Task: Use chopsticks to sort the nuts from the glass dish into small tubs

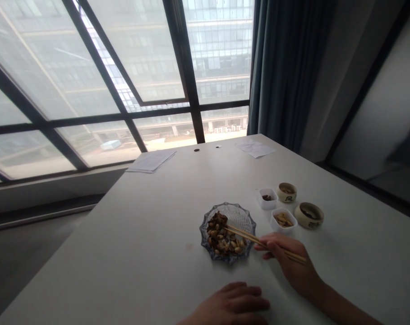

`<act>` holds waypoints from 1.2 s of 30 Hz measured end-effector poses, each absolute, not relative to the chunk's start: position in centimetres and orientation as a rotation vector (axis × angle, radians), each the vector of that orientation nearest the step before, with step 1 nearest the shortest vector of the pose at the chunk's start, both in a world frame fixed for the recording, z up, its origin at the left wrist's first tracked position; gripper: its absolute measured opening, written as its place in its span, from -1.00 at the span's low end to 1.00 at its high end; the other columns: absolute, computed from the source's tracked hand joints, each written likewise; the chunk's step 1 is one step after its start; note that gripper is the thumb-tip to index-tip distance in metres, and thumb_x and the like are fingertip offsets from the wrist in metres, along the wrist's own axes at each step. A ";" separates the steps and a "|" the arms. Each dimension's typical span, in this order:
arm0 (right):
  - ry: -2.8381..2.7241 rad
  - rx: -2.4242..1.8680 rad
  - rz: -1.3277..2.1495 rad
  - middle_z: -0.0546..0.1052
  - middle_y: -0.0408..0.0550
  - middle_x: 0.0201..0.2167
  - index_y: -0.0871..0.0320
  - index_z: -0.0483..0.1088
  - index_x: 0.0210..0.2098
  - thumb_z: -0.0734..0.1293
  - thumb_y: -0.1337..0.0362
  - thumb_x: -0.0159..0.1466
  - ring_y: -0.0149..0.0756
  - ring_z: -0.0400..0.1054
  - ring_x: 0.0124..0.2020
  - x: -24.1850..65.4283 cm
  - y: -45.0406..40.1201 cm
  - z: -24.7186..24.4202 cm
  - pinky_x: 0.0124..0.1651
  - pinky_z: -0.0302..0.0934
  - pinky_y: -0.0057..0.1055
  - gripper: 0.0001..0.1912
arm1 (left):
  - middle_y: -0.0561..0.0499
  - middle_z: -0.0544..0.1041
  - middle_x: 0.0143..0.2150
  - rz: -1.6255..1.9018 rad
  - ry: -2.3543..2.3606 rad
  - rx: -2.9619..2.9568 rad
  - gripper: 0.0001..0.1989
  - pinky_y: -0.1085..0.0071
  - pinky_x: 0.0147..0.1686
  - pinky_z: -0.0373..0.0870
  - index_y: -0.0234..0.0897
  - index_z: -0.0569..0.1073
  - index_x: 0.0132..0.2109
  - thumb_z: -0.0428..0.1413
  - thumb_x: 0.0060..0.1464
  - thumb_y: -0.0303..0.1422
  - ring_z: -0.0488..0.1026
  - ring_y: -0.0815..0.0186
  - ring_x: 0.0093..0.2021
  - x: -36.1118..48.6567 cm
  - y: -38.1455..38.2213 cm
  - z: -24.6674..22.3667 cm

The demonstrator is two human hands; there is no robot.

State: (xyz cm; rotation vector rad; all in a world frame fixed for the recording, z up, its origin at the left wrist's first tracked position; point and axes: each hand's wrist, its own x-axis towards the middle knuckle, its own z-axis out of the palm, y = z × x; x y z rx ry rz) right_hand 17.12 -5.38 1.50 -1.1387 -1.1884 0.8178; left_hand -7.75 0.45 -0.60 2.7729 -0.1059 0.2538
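Note:
My right hand (289,259) is closed around a pair of wooden chopsticks (252,237). Their tips reach the dark brown pieces on the left side of a scalloped glass plate (240,215). Pistachio-like nuts and dark pieces (225,239) cover the plate's left and front parts. Whether the tips pinch a piece is too small to tell. Nearer to me, below the plate, my left hand (233,304) lies over the white table with its fingers spread and nothing in it.
Right of the plate stand two white plastic tubs (268,205) and two beige round bowls (309,223), all with small contents. Papers (152,161) lie at the white table's (150,230) far left corner and more papers (255,148) at the far right. Windows and a dark curtain are behind.

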 end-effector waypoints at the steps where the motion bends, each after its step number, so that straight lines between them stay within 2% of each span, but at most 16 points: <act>1: -1.178 -1.144 0.817 0.71 0.08 -0.22 0.13 0.68 -0.19 0.36 0.04 0.44 -0.07 0.66 -0.19 17.0 -5.3 1.5 -0.26 0.59 -0.30 -0.66 | 0.04 0.43 0.39 0.256 -0.111 2.772 -0.70 0.37 0.50 0.06 -0.18 0.42 0.23 0.00 0.47 -0.26 0.28 0.30 0.45 -7.8 0.5 -0.6; 11: -1.000 -1.210 0.835 0.73 0.14 -0.24 0.17 0.69 -0.18 0.38 -0.08 0.40 0.00 0.68 -0.19 17.0 -5.3 1.1 -0.20 0.62 -0.23 -0.56 | 0.03 0.43 0.40 0.213 -0.090 2.745 -0.73 0.35 0.48 0.11 -0.16 0.44 0.21 0.03 0.45 -0.28 0.29 0.27 0.45 -7.6 0.5 -0.3; 18: -0.966 -1.228 0.781 0.73 0.14 -0.29 0.16 0.70 -0.22 0.43 -0.13 0.34 0.04 0.68 -0.26 17.4 -5.6 2.0 -0.25 0.64 -0.18 -0.53 | -0.02 0.47 0.37 0.219 -0.077 2.725 -0.72 0.32 0.48 0.13 -0.15 0.44 0.22 0.05 0.44 -0.29 0.29 0.25 0.45 -7.7 0.2 -0.2; 22: -0.923 -1.232 0.633 0.73 0.13 -0.32 0.17 0.70 -0.21 0.44 -0.10 0.34 0.04 0.68 -0.32 18.7 -6.2 3.6 -0.31 0.65 -0.20 -0.56 | -0.01 0.45 0.38 0.199 -0.065 2.703 -0.72 0.31 0.49 0.11 -0.16 0.44 0.21 0.05 0.44 -0.28 0.28 0.24 0.46 -7.7 0.1 0.1; 26: -0.836 -1.271 0.436 0.73 0.09 -0.26 0.13 0.69 -0.17 0.45 -0.04 0.35 0.03 0.69 -0.28 21.9 -6.5 4.8 -0.23 0.65 -0.20 -0.63 | 0.01 0.43 0.39 0.179 -0.075 2.700 -0.72 0.33 0.49 0.08 -0.17 0.44 0.20 0.01 0.47 -0.25 0.28 0.26 0.46 -7.7 0.2 0.3; 30: -0.746 -1.277 0.313 0.73 0.11 -0.28 0.10 0.69 -0.22 0.47 -0.01 0.34 0.05 0.68 -0.29 24.5 -6.1 5.2 -0.17 0.65 -0.17 -0.70 | -0.03 0.45 0.38 0.209 -0.098 2.698 -0.70 0.34 0.49 0.09 -0.18 0.40 0.25 0.02 0.46 -0.29 0.27 0.28 0.46 -7.8 0.3 0.3; 33: -0.750 -1.306 0.301 0.72 0.16 -0.30 0.14 0.67 -0.23 0.46 -0.02 0.34 0.09 0.68 -0.30 25.1 -5.9 5.2 -0.22 0.65 -0.15 -0.67 | -0.04 0.45 0.38 0.208 -0.115 2.701 -0.69 0.35 0.49 0.08 -0.20 0.39 0.26 0.03 0.45 -0.30 0.26 0.29 0.47 -7.9 0.5 0.3; 36: -0.767 -1.308 0.291 0.72 0.14 -0.31 0.16 0.64 -0.23 0.44 -0.05 0.35 0.04 0.68 -0.32 24.9 -5.8 5.1 -0.25 0.65 -0.18 -0.63 | -0.04 0.45 0.38 0.215 -0.113 2.711 -0.69 0.36 0.49 0.09 -0.20 0.39 0.25 0.04 0.45 -0.29 0.26 0.28 0.47 -7.9 0.5 0.3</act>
